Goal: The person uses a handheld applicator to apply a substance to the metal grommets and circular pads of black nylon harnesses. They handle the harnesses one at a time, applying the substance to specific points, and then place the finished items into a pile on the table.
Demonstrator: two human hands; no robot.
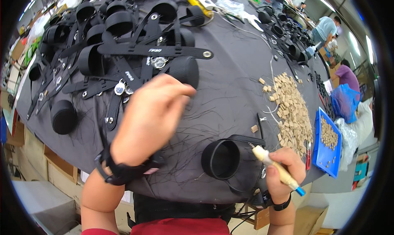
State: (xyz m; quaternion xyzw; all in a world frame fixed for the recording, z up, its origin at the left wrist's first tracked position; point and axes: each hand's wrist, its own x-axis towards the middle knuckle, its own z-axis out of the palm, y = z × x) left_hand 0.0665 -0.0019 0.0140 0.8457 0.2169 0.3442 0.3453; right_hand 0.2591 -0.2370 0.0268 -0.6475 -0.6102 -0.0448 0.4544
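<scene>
My right hand (285, 171) grips a pen-shaped tool (281, 172) with a cream wrapped handle, blue end and thin tip. The tip points up and left, beside a black strap joined to a round black cuff (221, 159) near the table's front edge. My left hand (158, 105), a little blurred, hovers over loose black threads (205, 116), its fingers curled and thumb close to the index finger. Whether something small is pinched there is hidden. Just beyond it lies another black cuff (184, 73), part of a heap of cuffs and straps (152, 50) with metal fittings.
Small tan blocks (291, 107) are heaped at right, near a blue tray (327, 142) with more tan pieces. Red-handled pliers (308, 157) lie between them. A yellow device (200, 6) sits at the far side. Other people (326, 29) are at right.
</scene>
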